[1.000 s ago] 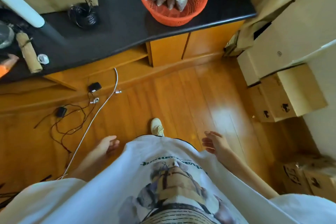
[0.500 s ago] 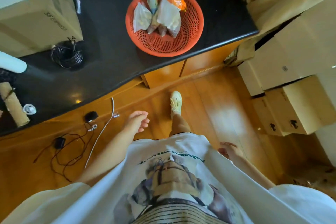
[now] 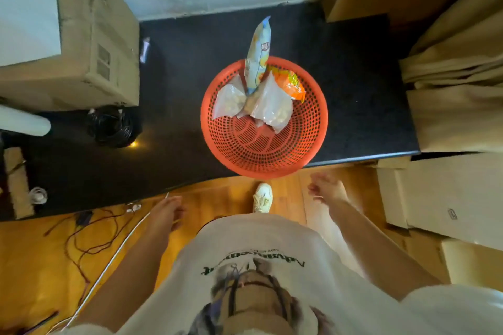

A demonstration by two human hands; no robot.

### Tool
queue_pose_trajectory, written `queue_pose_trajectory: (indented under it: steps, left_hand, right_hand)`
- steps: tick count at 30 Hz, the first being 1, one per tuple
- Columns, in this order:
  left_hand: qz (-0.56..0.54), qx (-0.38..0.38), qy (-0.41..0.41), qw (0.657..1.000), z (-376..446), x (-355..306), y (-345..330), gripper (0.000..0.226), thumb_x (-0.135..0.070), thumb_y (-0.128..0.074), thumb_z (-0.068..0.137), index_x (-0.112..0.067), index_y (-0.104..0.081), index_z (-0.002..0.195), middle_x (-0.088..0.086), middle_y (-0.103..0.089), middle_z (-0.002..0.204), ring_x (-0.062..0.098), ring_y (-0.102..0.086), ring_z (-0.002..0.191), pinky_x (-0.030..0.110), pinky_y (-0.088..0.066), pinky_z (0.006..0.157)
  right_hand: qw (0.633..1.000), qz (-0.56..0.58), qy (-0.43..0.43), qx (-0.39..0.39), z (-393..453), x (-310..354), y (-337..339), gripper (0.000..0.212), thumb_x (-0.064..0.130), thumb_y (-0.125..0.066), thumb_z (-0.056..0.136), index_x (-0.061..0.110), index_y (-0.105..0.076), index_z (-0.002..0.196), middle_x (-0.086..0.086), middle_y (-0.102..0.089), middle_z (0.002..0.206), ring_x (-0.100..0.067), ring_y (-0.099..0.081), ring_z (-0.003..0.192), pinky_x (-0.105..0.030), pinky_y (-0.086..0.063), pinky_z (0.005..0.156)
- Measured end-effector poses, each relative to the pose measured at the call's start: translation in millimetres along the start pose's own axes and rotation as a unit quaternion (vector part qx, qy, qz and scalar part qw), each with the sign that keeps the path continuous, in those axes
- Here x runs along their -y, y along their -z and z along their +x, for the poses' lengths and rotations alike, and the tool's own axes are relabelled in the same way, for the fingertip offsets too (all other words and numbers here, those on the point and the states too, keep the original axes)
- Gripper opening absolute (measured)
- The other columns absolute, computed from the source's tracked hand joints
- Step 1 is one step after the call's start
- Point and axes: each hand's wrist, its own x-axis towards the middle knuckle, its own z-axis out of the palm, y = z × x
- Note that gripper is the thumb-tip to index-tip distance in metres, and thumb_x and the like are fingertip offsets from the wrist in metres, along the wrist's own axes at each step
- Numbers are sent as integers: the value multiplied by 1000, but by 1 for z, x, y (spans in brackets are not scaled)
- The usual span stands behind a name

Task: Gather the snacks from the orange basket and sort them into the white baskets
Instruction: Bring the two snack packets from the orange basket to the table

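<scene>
Orange basket (image 3: 264, 144) on counter edge, snack bags (image 3: 258, 95) piled at back, one upright

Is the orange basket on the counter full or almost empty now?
Partly filled. The orange basket holds a few snack bags bunched at its far side; the near half shows bare mesh.
</scene>
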Motion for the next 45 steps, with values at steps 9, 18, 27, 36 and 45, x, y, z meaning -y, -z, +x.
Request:
queue_pose_trajectory:
  steps: [9, 18, 27, 36, 45]
  left_hand:
    - [-85, 53, -61, 993, 27, -106, -102, 21, -8, -53, 90, -27, -59, 84, -1, -64, 83, 12, -61, 75, 25, -47, 67]
    - [52, 44, -377, 924, 63, -232, -193, 55, -15, -71, 77, -22, -44, 124, -8, -45, 120, 3, -46, 108, 5, -39, 80]
    - [192, -28, -420, 887, 99, -255, -245, 85, -32, -78, 67, -12, -34, 136, 7, -42, 136, 24, -35, 126, 36, -32, 104]
    - [171, 24, -432, 885, 105, -263, -241, 55, -17, -73, 75, -9, -50, 124, 10, -58, 121, 27, -50, 116, 40, -44, 98]
    - [6, 195, -446, 873, 44, -271, -196, 45, 1, -66, 79, -17, -47, 116, 7, -60, 116, 18, -61, 105, 26, -52, 84]
  right_hand:
    - [966, -158, 194, -64, 97, 135, -27, 33, 16, -61, 78, 19, -58, 111, 0, -60, 98, -17, -56, 85, -29, -43, 77]
    - [887, -257, 373, -86, 146, 175, -65, 58, 16, -67, 75, 17, -46, 129, -6, -47, 131, -24, -48, 119, -33, -42, 97]
    - [888, -245, 376, -105, 168, 168, -87, 56, 20, -65, 80, 18, -45, 132, -5, -50, 131, -26, -50, 120, -43, -43, 100]
    - [913, -169, 359, -101, 149, 175, -74, 52, 18, -69, 77, 20, -52, 126, -3, -54, 127, -21, -52, 115, -36, -45, 98]
    - [959, 65, 267, -74, 69, 171, -37, 29, 12, -73, 73, 23, -58, 94, 1, -66, 94, -19, -64, 90, -42, -53, 86]
